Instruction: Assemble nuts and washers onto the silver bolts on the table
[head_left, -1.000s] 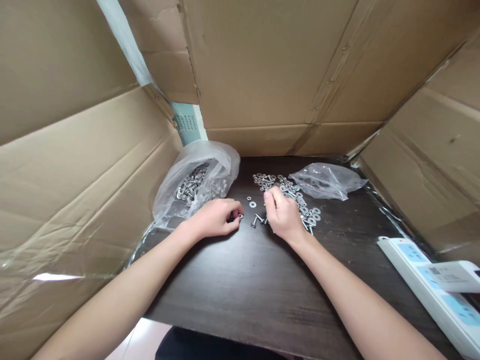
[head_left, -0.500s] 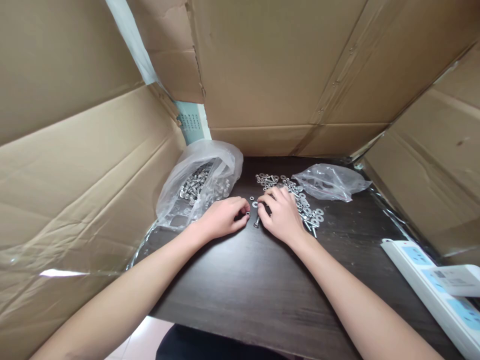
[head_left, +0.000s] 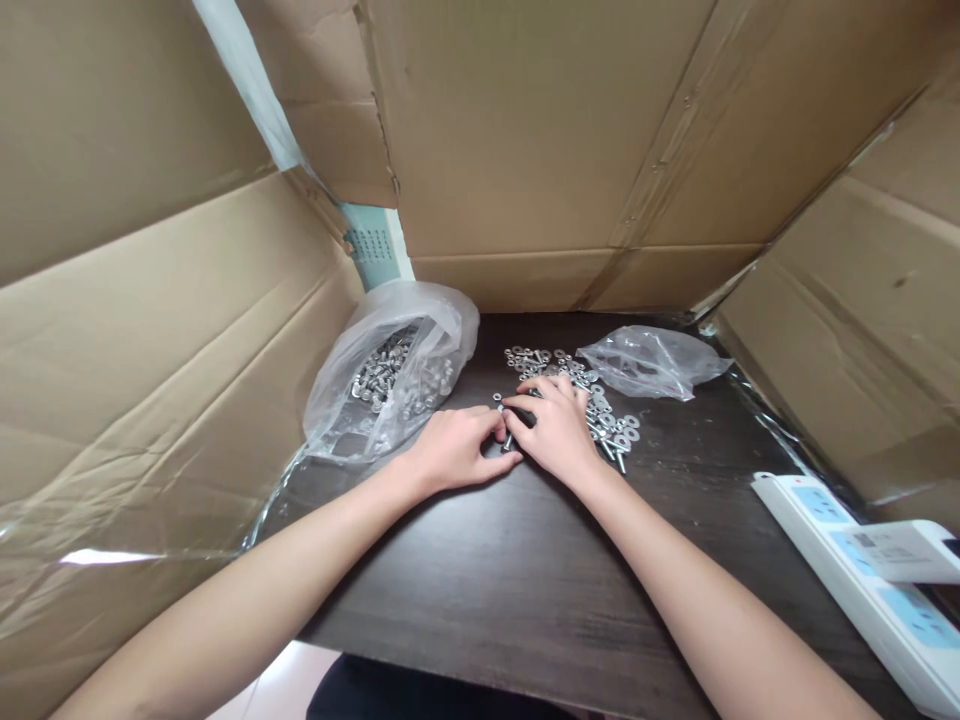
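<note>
My left hand [head_left: 461, 447] rests low over the dark table, with its thumb and index finger closed around a bolt [head_left: 508, 444]. Most of the bolt's shank is hidden by the fingers. Close against it, my right hand [head_left: 553, 425] pinches a small washer [head_left: 501, 408] at the tips of thumb and index finger. A loose nut [head_left: 497, 398] lies just beyond the fingertips. Under and beyond my right hand spreads a pile of bolts, nuts and washers [head_left: 619, 436].
A clear plastic bag [head_left: 330, 400] holding many small metal fasteners stands open at left. Another crumpled clear bag [head_left: 660, 360] lies behind the pile. A white power strip [head_left: 817, 540] sits at right. Cardboard walls [head_left: 570, 130] enclose the dark table [head_left: 465, 570].
My left hand has moved right, its thumb reaching under the bolt. My right hand's fingertips have come to the washer, and the two hands now nearly touch. The view has shifted slightly.
</note>
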